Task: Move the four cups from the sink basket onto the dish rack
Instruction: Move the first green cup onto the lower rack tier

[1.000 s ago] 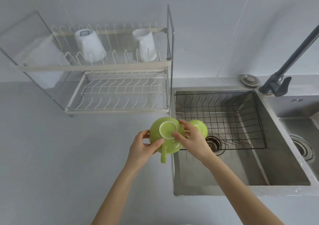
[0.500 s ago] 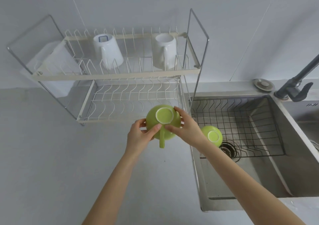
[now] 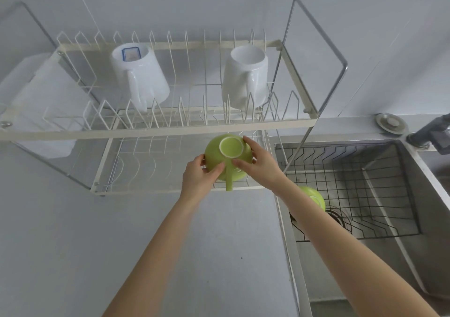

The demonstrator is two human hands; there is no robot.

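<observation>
A green cup (image 3: 225,161) is upside down, its handle pointing toward me, held over the front right of the dish rack's lower tier (image 3: 136,170). My left hand (image 3: 198,178) grips its left side and my right hand (image 3: 261,167) its right side. A second green cup (image 3: 315,198) lies upside down in the black wire sink basket (image 3: 365,190), partly hidden by my right forearm. Two white mugs (image 3: 140,75) (image 3: 244,78) stand upside down on the rack's upper tier (image 3: 170,126).
A white plastic container (image 3: 41,102) hangs on the rack's left end. A steel sink (image 3: 418,256) lies at the right with a dark tap (image 3: 435,134) and a round metal plug (image 3: 391,123) behind it. Grey counter (image 3: 73,243) spreads in front of the rack.
Both hands have carried the green cup up and left from the sink's edge to above the rack's lower tier. The other green cup stays in the basket.
</observation>
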